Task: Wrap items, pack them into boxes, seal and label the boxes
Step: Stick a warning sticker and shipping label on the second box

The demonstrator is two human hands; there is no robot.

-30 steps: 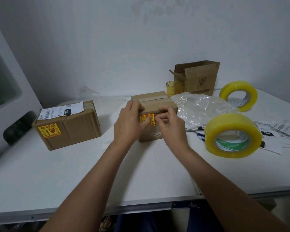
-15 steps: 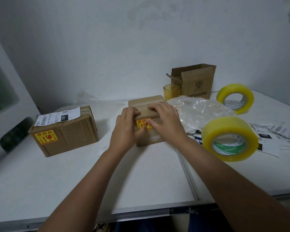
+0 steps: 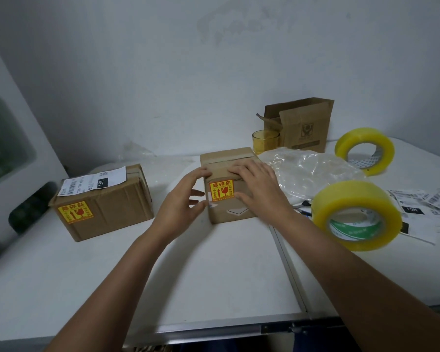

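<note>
While hands (image 3: 214, 194) clasp box (image 3: 229, 214) (taped) — labelled

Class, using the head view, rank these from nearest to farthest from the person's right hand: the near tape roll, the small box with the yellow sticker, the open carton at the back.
From the right hand:
1. small box, under it.
2. near tape roll, to its right.
3. open carton, at the back.

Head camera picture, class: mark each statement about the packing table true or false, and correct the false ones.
1. The small box under the hands has a yellow sticker on its front. True.
2. A white shipping label lies on top of the small box. False: it lies on the bigger box to the left.
3. Two rolls of tape are on the table. True: the near roll and the far roll.
4. The right hand holds scissors. False: it rests on the small box.
</note>
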